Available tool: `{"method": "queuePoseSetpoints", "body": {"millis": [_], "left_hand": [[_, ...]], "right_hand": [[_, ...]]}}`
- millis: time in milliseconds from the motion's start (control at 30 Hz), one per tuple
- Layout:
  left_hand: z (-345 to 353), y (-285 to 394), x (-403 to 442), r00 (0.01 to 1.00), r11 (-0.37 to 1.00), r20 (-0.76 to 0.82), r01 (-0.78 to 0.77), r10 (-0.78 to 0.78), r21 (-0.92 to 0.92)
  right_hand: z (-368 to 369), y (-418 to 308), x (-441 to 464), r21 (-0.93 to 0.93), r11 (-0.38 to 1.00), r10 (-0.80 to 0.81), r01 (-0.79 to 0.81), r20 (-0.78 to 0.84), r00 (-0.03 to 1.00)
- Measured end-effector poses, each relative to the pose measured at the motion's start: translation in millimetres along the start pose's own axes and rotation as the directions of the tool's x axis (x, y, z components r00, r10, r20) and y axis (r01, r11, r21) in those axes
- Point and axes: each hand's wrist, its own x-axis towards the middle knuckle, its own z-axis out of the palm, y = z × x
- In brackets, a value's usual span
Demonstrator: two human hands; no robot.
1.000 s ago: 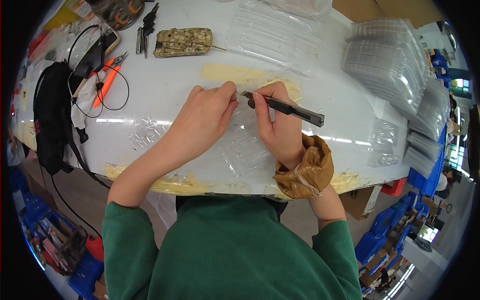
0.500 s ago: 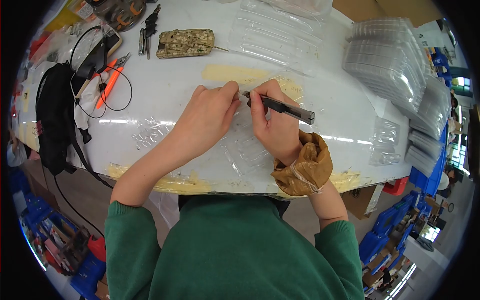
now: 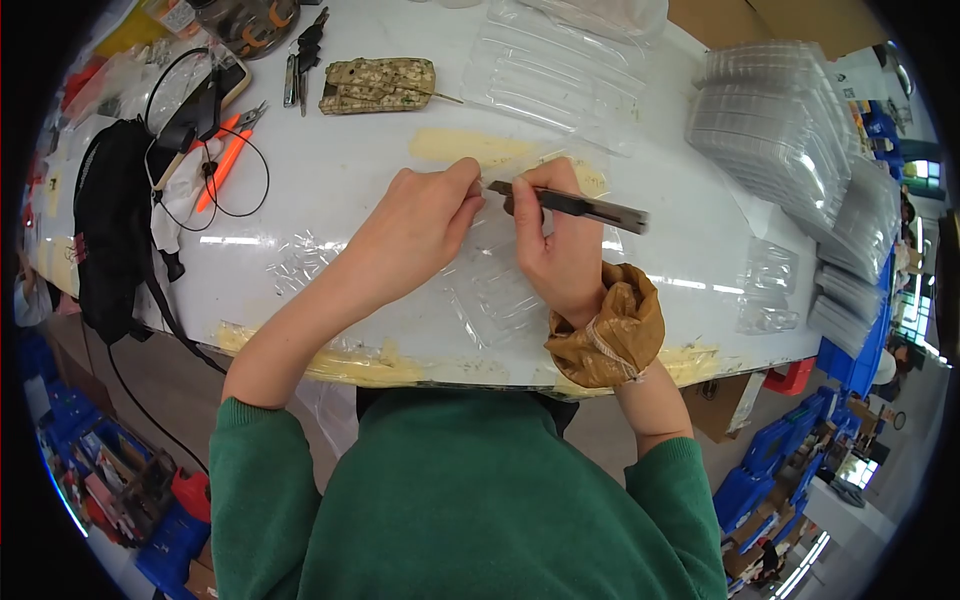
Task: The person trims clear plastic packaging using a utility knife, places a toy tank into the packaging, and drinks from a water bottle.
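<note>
My right hand (image 3: 560,245) is closed around a dark utility knife (image 3: 590,209), its tip pointing left toward my other hand. Closed in a pinch, my left hand (image 3: 425,225) holds something clear and too small to make out at its fingertips. Below the hands lies a clear plastic tray (image 3: 495,295) on the white table (image 3: 350,145). Small clear plastic bits (image 3: 297,262) are scattered left of my left forearm. A camouflage model tank (image 3: 378,85) rests farther back, its barrel toward the right.
Stacked clear trays (image 3: 765,130) stand at the right, with more clear trays (image 3: 555,65) at the back. Orange-handled pliers (image 3: 232,155), a black pouch (image 3: 110,230), cables and keys (image 3: 303,55) are at the left. A blurred person (image 3: 35,300) appears at the far left edge.
The knife has shifted slightly in my right hand, its rear end moving right compared with half a second ago. My left hand keeps its pinch. The view has shifted slightly.
</note>
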Motion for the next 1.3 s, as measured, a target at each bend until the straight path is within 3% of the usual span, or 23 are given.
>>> {"method": "queuePoseSetpoints", "body": {"millis": [100, 267, 400, 933, 1067, 1233, 1300], "left_hand": [[-2, 0, 1, 1.0, 1.0, 0.007, 0.021, -0.021, -0.019], [-1, 3, 1, 1.0, 1.0, 0.017, 0.01, -0.01, 0.029], [-1, 5, 0, 1.0, 0.999, 0.004, 0.014, -0.015, 0.038], [1, 2, -1, 1.0, 0.999, 0.006, 0.018, -0.019, 0.049], [4, 0, -1, 0.999, 0.997, -0.031, -0.04, 0.042, 0.072], [4, 3, -1, 0.998, 0.995, -0.038, -0.051, 0.054, 0.086], [3, 4, 0, 0.999, 0.996, -0.028, -0.041, 0.044, 0.079]], "right_hand": [[-1, 0, 1, 0.15, 0.988, 0.038, -0.022, -0.11, 0.993], [-7, 5, 0, 0.092, 0.996, 0.002, -0.003, 0.017, 1.0], [-8, 10, 1, -0.063, 0.996, -0.063, 0.07, 0.095, 0.993], [-7, -2, 5, -0.159, 0.981, -0.088, 0.113, 0.156, 0.984], [-8, -7, 7, -0.302, 0.935, -0.117, 0.184, 0.226, 0.967], [-10, -10, 8, -0.336, 0.906, -0.16, 0.257, 0.291, 0.943], [-11, -5, 6, -0.305, 0.928, -0.133, 0.214, 0.267, 0.955]]}}
